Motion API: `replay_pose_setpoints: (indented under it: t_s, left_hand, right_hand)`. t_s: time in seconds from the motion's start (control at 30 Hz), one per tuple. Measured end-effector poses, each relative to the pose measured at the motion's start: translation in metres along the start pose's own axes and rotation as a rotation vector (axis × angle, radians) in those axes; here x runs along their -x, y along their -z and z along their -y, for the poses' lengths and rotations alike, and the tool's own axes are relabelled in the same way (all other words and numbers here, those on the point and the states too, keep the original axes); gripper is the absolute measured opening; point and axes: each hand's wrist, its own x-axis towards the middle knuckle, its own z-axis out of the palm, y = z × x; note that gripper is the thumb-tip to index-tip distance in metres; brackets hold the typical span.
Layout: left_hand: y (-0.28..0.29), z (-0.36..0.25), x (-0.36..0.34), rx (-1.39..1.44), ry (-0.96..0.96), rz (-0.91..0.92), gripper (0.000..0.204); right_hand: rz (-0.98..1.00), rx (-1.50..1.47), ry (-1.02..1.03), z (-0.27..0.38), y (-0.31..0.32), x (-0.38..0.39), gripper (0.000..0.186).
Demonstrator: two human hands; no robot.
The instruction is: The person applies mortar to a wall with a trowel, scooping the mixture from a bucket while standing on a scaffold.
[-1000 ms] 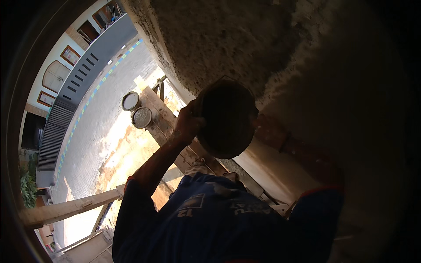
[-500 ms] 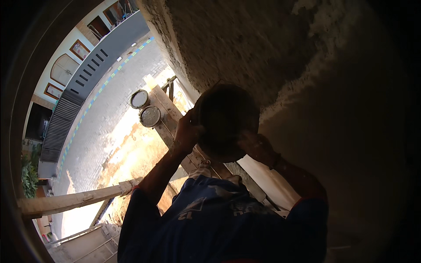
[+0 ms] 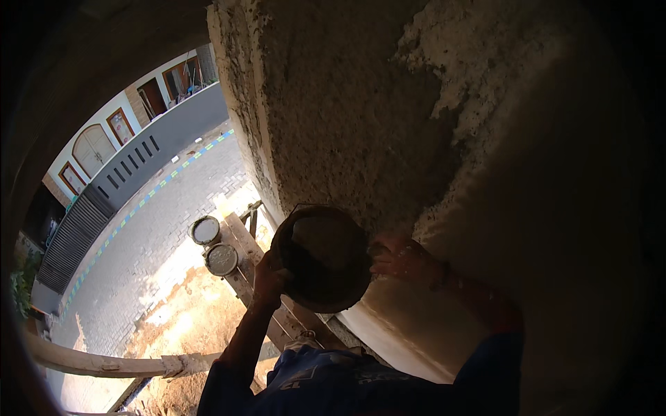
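Note:
A round dark bucket [image 3: 331, 303] is in front of my chest, and its mouth faces up toward me. Grey, wet-looking material [image 3: 322, 239] shows inside it; the shade hides how deep it is. My left hand [image 3: 271, 279] is closed on the bucket's left rim. On the opposite side, my right hand [image 3: 408, 261] has its fingers at the right rim, partly lost in shadow. A thin wire handle [image 3: 302, 206] stands at the far edge. Just beyond the bucket rises a rough, partly plastered wall [image 3: 347, 132].
Wooden planks [image 3: 243, 243] run below me at a height. Two buckets of grey mix, one nearer [image 3: 222, 259] and one farther [image 3: 205, 230], stand beside the planks. A pole [image 3: 104, 362] crosses at lower left. Sandy ground [image 3: 187, 312] and a paved street [image 3: 149, 243] lie below.
My view has tilted up along the wall. The bucket now sits lower and further left in the picture, with more of its inside showing. My right hand has shifted to its right side.

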Motion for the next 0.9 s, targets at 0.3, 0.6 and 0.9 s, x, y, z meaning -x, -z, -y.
replay_pose_setpoints:
  t_s: [0.3,0.6,0.9]
  left_hand:
    - [0.043,0.013,0.013,0.090,-0.121,-0.092,0.062]
    - [0.109,0.041,0.045,-0.021,-0.084,-0.389,0.063]
    - [0.117,0.071,0.058,-0.077,0.075,-0.432,0.058]
  right_hand:
    - [-0.358,0.261,0.384,0.179,0.184,-0.005,0.051]
    - [-0.304,-0.247,0.640,0.218,0.265,-0.054,0.036]
    - [-1.264,0.218,0.081,0.121,0.363,0.031,0.056]
